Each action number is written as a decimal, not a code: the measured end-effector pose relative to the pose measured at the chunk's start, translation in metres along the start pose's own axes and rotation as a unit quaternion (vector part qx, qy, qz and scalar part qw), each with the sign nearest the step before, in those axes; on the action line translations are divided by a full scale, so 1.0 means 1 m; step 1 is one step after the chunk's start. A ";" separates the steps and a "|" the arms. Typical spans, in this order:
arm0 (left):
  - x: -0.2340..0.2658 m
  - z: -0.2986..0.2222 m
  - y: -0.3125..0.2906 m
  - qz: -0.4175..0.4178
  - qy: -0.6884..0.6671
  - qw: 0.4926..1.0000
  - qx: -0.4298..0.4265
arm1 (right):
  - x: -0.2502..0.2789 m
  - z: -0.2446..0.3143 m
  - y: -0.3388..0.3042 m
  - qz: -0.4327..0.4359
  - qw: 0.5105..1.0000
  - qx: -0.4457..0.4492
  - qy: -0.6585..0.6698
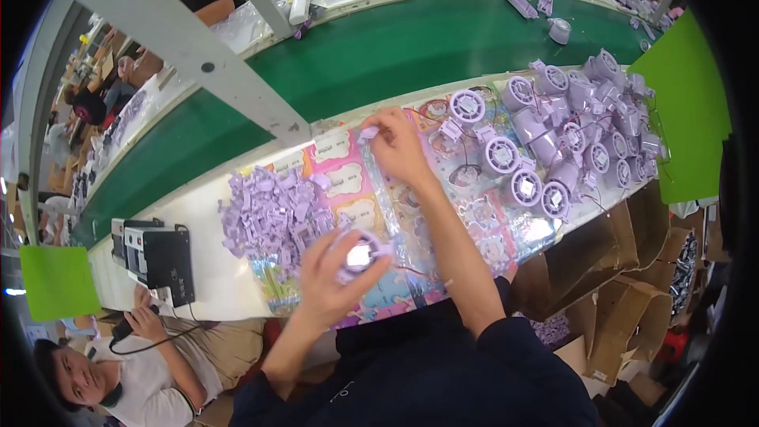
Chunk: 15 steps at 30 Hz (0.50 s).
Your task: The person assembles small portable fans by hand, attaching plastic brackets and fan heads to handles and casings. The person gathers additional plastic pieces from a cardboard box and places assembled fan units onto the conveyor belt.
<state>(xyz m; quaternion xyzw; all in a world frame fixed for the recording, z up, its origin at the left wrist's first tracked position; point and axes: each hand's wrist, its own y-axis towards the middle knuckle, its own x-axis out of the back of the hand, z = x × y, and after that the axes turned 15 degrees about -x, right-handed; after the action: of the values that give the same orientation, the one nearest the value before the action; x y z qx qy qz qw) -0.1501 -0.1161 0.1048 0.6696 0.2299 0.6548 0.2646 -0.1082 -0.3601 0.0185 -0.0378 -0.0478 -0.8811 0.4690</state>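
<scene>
My left hand (326, 281) is closed on a round lilac fan housing (383, 248) with a bright centre, near the front of the table; a thin wire trails from it. Farther off, my right hand (398, 146) pinches a small lilac plastic piece (368, 134) between its fingertips, above the printed sheet (411, 225). Left of my hands lies a heap of small lilac plastic parts (273, 217). Several fan housings (501, 155) with thin wires lie to the right of my right hand, and many more are piled (581, 119) beyond them.
A green conveyor belt (356, 63) runs behind the table, below a grey metal post (202, 63). Black boxes (162, 257) with a cable stand at left, beside a person (150, 364) holding a black tool. Green panels (684, 111) and cardboard boxes (624, 308) are at right.
</scene>
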 end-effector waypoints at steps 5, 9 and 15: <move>-0.057 -0.047 -0.035 0.017 -0.015 0.991 0.130 | 0.023 0.001 -0.072 -0.082 0.997 -0.002 0.000; -0.051 -0.046 -0.042 -0.033 -0.132 0.977 0.166 | 0.048 -0.001 -0.132 -0.013 0.996 -0.015 0.091; -0.062 -0.043 -0.037 -0.081 -0.178 0.956 0.220 | 0.056 0.004 -0.177 0.010 0.976 -0.056 0.209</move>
<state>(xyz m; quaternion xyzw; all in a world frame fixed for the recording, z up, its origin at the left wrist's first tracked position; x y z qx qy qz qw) -0.1936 -0.1265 0.0337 0.7959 0.3705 0.4353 0.1996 -0.2863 -0.3075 0.0205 0.1200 0.1013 -0.8663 0.4742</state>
